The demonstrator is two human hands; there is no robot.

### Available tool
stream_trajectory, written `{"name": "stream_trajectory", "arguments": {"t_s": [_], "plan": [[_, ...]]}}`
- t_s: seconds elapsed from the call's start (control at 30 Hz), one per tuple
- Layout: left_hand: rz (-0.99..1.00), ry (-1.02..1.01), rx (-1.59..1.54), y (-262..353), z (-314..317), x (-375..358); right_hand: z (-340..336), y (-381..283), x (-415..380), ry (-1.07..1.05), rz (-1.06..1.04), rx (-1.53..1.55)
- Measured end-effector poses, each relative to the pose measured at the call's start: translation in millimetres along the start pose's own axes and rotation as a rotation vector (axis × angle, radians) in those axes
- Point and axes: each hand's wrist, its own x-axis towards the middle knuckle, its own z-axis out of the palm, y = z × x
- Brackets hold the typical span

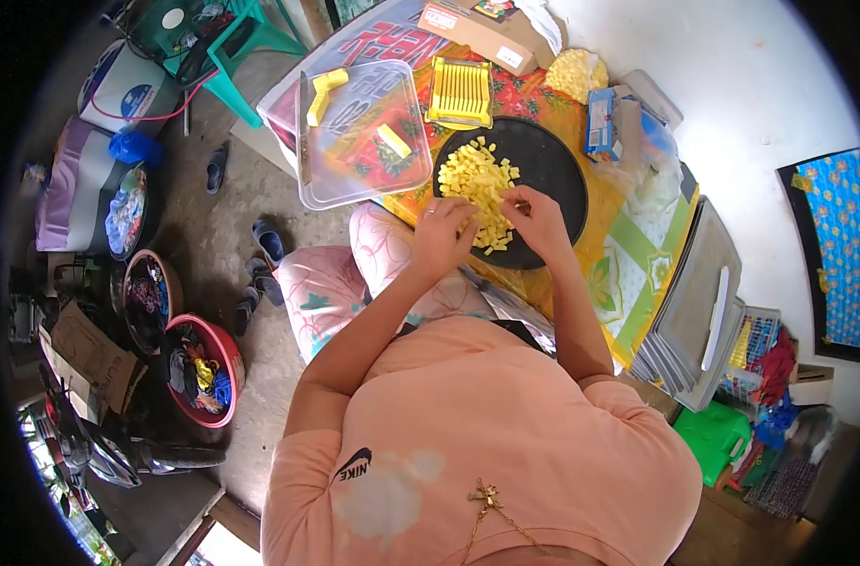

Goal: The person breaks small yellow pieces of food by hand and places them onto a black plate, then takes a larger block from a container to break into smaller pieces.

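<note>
Small yellow cubes (474, 179) are heaped on the left part of a round black tray (554, 174). At the heap's near left edge is my left hand (442, 231), its fingers curled and drawn together. My right hand (538, 222) is at the heap's right side, thumb and fingertips pinched. Whatever the fingertips hold is too small to tell. Behind the tray lies a yellow slotted slicer (460, 91). To its left, a clear plastic tray (359, 174) carries a few yellow bars (394, 141) and a knife-like strip along its left side.
A cardboard box (482, 36) and a bag of yellow pieces (576, 75) stand at the table's back. A blue box (601, 123) and plastic bags sit on the right, near stacked grey trays (689, 302). Basins (208, 368) and slippers (269, 243) are on the floor leftward.
</note>
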Motion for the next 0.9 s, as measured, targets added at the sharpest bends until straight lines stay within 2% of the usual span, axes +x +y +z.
{"name": "stream_trajectory", "arguments": {"t_s": [0.13, 0.23, 0.33, 0.47, 0.6, 0.73, 0.77, 0.87, 0.9], "plan": [[-0.085, 0.140, -0.033, -21.4, -22.2, 4.7, 21.7, -13.4, 19.1, 0.027, -0.162, 0.052], [-0.115, 0.267, -0.061, -41.3, -35.0, 4.8, 52.5, -28.2, 41.8, -0.027, -0.195, 0.236], [-0.265, 0.273, -0.079, -49.6, -50.6, 2.4, 88.5, -34.5, 72.1, -0.044, -0.336, 0.267], [-0.365, 0.283, -0.123, -55.6, -64.4, 0.4, 128.5, -44.0, 112.3, 0.041, -0.383, -0.057], [-0.396, 0.318, -0.166, -64.2, -71.0, -3.1, 147.0, -54.1, 132.2, -0.031, -0.226, -0.296], [-0.462, 0.348, -0.281, -76.4, -77.6, -2.4, 156.5, -37.1, 152.4, -0.016, -0.207, -0.261], [-0.503, 0.353, -0.338, -76.2, -80.7, -1.6, 154.6, -37.5, 154.8, -0.025, -0.163, -0.207], [-0.595, 0.365, -0.549, -76.6, -90.8, 4.4, 137.7, -50.1, 149.0, -0.231, 0.043, 0.347], [-0.622, 0.366, -0.626, -75.8, -94.2, 6.0, 130.5, -60.2, 139.4, -0.289, 0.097, 0.618]]}}
